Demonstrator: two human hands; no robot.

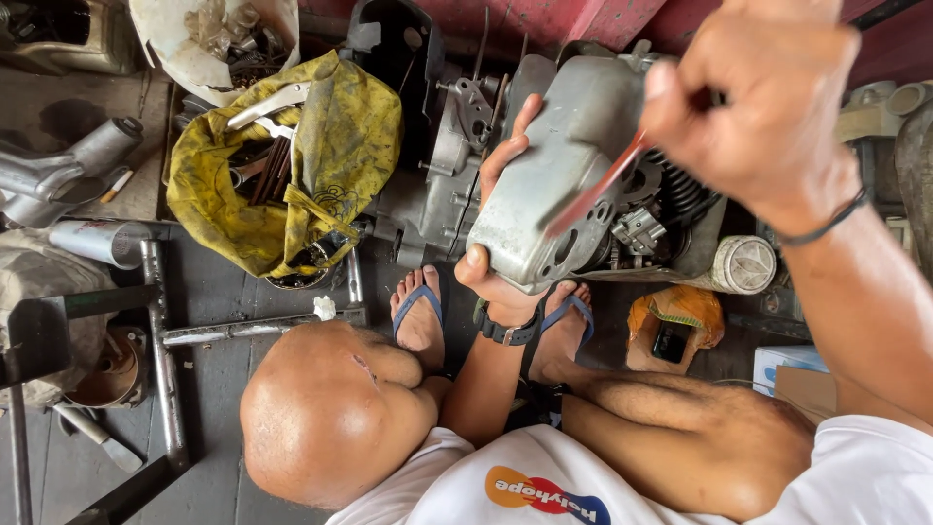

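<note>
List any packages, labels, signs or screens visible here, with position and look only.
Cardboard box: lower right on the floor, white and blue top with a brown flap.
Printed logo: bottom centre on the white shirt, an orange and blue oval patch.
Spray can: left, lying on its side, silver cylinder.
No signs or screens.

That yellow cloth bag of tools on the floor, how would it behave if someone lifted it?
The yellow cloth bag looks limp and creased, so it would probably sag. Metal tools poke from its open mouth, so it is likely heavy and might spill if tipped.
</note>
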